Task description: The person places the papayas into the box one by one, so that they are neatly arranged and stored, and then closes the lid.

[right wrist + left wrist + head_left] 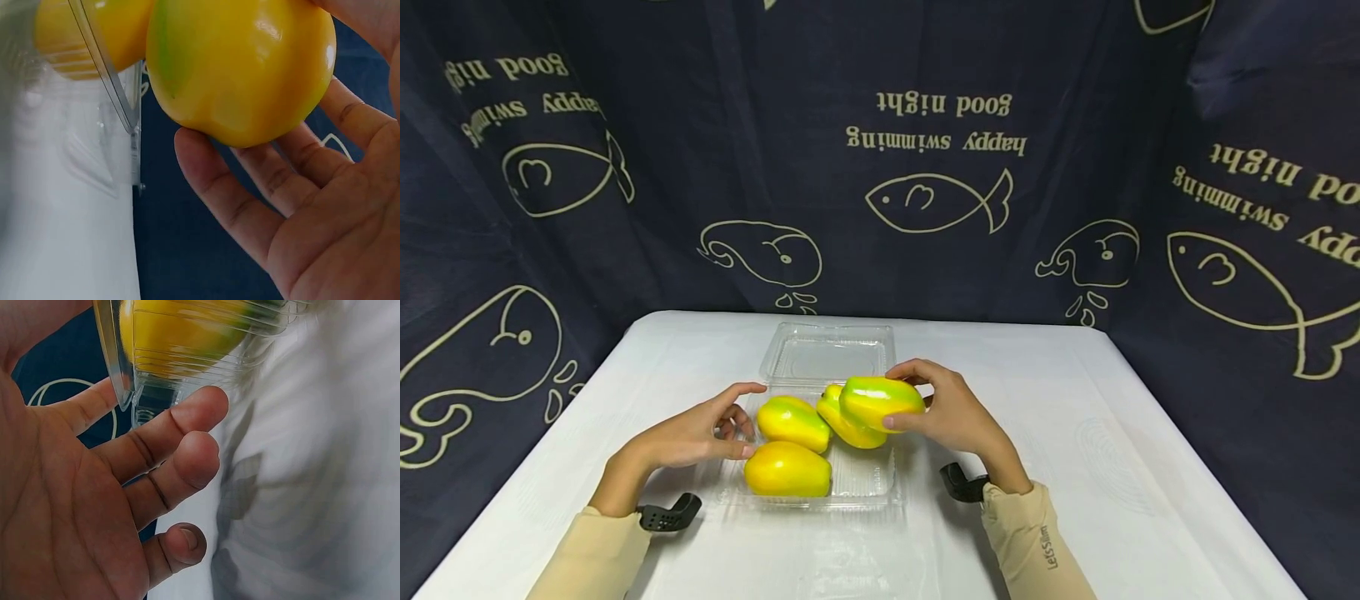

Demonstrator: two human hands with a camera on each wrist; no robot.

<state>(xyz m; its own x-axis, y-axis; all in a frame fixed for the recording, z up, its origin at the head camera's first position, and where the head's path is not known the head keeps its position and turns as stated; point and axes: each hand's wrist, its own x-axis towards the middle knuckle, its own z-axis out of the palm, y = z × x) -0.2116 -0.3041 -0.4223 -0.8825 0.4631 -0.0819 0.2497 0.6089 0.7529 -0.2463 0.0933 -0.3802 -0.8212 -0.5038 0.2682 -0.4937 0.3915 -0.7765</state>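
My right hand point(951, 408) grips a yellow-green papaya point(880, 402), thumb on its near side and fingers behind. It is held over the right part of a clear plastic clamshell box point(868, 502), overlapping another papaya point(857, 433) in the head view. Two more lie on the box's left side: one papaya point(792, 422) farther back, and a yellower papaya point(787, 469) at the front. At the box's left edge is my left hand point(696, 429), fingers spread and loosely bent. Its thumb tip is close to the front papaya, and no fruit is in its grasp.
The box's clear lid point(827, 354) lies folded back, away from me. A white cloth covers the table point(1037, 383). Dark blue curtains point(940, 275) with fish and whale drawings stand behind it and at both sides.
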